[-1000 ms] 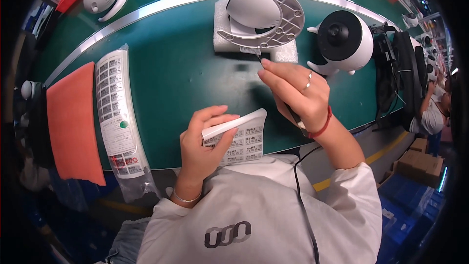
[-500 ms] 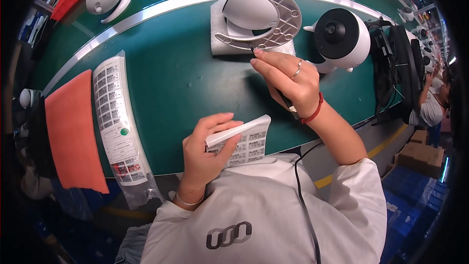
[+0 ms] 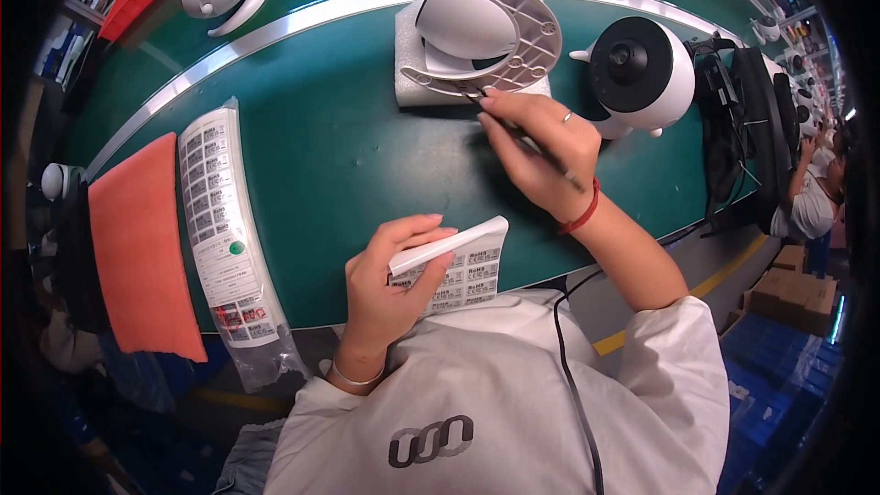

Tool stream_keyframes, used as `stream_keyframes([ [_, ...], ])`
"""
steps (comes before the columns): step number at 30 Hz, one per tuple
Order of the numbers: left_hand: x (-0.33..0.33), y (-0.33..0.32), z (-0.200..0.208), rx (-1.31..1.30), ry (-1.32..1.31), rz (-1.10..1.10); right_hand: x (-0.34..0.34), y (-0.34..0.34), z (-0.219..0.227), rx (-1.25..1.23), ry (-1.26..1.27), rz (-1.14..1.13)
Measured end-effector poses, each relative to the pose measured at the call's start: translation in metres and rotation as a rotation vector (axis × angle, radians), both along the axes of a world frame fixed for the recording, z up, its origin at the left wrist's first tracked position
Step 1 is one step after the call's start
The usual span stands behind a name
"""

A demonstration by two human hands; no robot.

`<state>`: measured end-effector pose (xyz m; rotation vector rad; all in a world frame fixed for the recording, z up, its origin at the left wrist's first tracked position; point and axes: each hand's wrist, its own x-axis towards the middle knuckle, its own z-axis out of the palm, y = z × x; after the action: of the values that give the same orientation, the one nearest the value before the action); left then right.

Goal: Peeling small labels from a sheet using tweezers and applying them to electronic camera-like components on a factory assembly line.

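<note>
Right hand (image 3: pixel 541 151) is up at the far side of the green counter (image 3: pixel 330 137), fingers (image 3: pixel 500 115) pressed together around a thin dark tool (image 3: pixel 536 148), a tweezer or pen by the look of it, its tip touching the lower rim of the round white ribbed plastic base plate (image 3: pixel 513 37). That plate belongs to a white domed device (image 3: pixel 472 9) tipped on its side atop a pale foam pad (image 3: pixel 408 55), underside turned toward the person. The tool's long axis runs diagonally, from the wrist with its red cord bracelet (image 3: pixel 582 215) up and leftward to the plate, so the plate lies just beyond the fingertips, away from the body. Left hand (image 3: pixel 394 284) sits close to the chest, well apart from the device, thumb and fingers pinching a folded white sheet of small printed labels (image 3: pixel 458 261). The right hand is plainly the nearer one to the plate. Off to the left lies a long bagged strip of labels (image 3: pixel 225 220) beside an orange cloth (image 3: pixel 137 238). To the right stands a second white round device with a black lens face (image 3: pixel 637 69).
</note>
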<state>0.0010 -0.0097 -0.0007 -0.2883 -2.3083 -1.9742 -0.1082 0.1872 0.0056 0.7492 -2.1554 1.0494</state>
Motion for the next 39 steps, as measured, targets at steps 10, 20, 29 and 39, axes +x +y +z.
stream_keyframes([
  [10, 0.001, 0.000, 0.000, 0.022, -0.005, -0.006, 0.004, -0.003, 0.005, 0.204, 0.140, 0.015],
  [20, 0.002, 0.000, 0.002, 0.034, 0.028, 0.009, 0.005, -0.021, 0.015, 0.068, 0.059, -0.011],
  [29, 0.003, -0.005, 0.008, 0.007, 0.052, 0.007, -0.019, 0.023, 0.137, 0.121, -0.216, -0.052],
  [39, 0.006, -0.011, 0.004, 0.014, 0.086, -0.005, -0.127, -0.022, 0.181, 0.989, -0.257, -0.016],
])
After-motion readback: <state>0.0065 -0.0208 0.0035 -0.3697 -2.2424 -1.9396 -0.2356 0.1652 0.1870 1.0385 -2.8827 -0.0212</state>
